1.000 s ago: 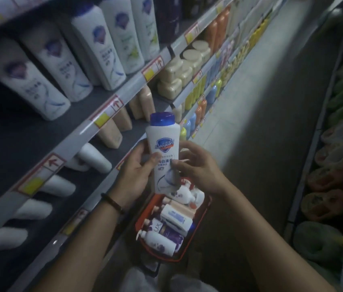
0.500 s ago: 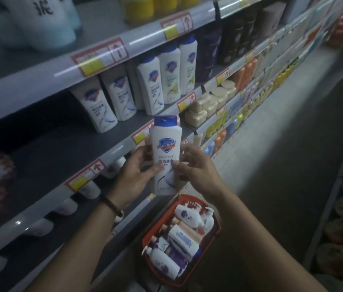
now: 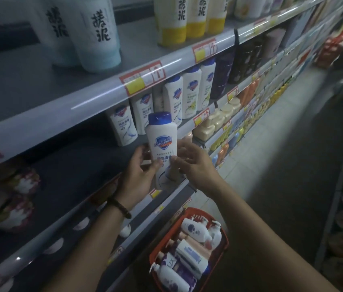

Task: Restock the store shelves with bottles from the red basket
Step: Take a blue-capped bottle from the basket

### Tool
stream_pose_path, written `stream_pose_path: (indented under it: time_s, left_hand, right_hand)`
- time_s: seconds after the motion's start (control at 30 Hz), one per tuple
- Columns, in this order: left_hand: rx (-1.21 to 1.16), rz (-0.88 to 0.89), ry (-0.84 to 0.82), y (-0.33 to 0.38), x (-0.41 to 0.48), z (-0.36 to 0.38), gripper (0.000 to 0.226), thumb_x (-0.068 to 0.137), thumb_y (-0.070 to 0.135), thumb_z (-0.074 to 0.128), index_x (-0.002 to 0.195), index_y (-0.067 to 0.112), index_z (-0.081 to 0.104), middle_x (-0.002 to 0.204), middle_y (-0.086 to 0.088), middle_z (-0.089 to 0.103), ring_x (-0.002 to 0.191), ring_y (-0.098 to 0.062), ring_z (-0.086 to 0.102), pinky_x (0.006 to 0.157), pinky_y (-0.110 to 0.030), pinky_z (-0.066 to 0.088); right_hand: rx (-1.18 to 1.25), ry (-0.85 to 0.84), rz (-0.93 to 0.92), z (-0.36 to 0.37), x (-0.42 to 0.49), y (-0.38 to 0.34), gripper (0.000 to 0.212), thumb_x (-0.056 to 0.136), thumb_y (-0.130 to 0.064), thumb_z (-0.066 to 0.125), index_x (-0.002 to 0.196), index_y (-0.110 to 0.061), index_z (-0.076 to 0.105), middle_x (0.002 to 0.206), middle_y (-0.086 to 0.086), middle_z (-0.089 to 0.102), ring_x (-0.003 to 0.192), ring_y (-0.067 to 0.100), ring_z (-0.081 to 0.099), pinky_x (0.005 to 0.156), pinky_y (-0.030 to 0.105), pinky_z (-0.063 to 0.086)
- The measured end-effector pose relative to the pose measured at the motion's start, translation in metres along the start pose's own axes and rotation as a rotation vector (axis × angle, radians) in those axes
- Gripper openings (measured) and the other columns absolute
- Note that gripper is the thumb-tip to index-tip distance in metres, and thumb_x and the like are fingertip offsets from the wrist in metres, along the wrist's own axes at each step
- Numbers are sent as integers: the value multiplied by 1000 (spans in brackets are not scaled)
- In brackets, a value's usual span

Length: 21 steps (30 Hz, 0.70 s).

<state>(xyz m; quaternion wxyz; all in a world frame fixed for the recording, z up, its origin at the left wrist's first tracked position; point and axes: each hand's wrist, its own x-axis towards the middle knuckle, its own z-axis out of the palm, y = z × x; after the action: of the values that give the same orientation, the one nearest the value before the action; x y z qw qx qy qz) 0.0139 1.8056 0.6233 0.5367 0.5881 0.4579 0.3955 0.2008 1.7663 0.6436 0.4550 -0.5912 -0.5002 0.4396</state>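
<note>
White bottle (image 3: pixel 162 148) with blue cap and shield logo, upright before the shelf (image 3: pixel 71 165), left hand (image 3: pixel 139 175) gripping its side, right hand (image 3: pixel 193 165) touching it, fingers (image 3: pixel 187 145) spread loosely

white bottles (image 3: pixel 122 127) on grey shelf (image 3: pixel 71 163)
</note>
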Motion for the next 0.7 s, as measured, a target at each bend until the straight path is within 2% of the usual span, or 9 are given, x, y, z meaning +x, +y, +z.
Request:
stream_pose_path:
  time_s: [0.1,0.2,0.27,0.33,0.4,0.5,0.57,0.7]
  left_hand:
    - [-39,30,33,0,8,-4,46,98,17,70,136,38,54,130,8,70,120,-14,68,99,-40,58]
    - [-47,40,67,2,16,-7,47,98,15,70,133,42,54,130,7,69,119,-15,68,98,-41,59]
    - [-23,50,79,5,21,-9,48,97,18,71,127,52,54,130,8,69,119,-15,68,98,-47,60]
    - [-6,56,112,9,27,-9,48,97,20,72,127,53,53,130,9,69,118,-15,69,95,-51,61]
    - [11,49,160,13,32,-8,48,97,20,72,130,49,51,131,8,67,119,-14,68,95,-51,61]
    - [17,56,208,16,40,-7,48,96,20,73,132,46,53,130,9,68,118,-15,69,93,-52,62]
    - [38,56,222,18,47,-8,49,96,22,73,133,45,52,129,10,69,116,-14,70,91,-50,63]
    - [74,51,244,20,62,-6,49,96,20,73,132,46,52,129,9,69,113,-12,70,88,-43,64]
  right_hand:
    - [-14,37,-4,10,7,-5,33,102,-34,71,134,-43,64,124,-9,74,118,14,70,93,40,62]
    - [20,78,-15,18,12,-7,30,103,-31,70,131,-40,65,124,-5,74,118,16,70,90,39,64]
    - [17,108,-24,21,16,-7,23,103,-30,71,122,-40,65,127,0,71,116,15,71,82,29,65]
    - [-43,130,-41,22,18,-8,22,102,-32,71,117,-45,62,133,4,64,114,10,69,71,16,60]
    - [-101,127,-42,20,24,-6,24,102,-35,70,124,-42,65,137,4,60,114,5,67,69,13,58]
    - [-94,42,-27,16,28,-13,41,104,-31,69,144,-32,62,137,-3,64,108,-2,66,78,18,58]
    - [-80,-5,-26,12,34,-17,44,104,-30,69,147,-32,60,136,-8,65,106,-3,67,80,20,59]
    - [-85,-53,-23,7,43,-28,44,104,-19,62,147,-27,59,128,-10,66,111,8,68,84,25,60]
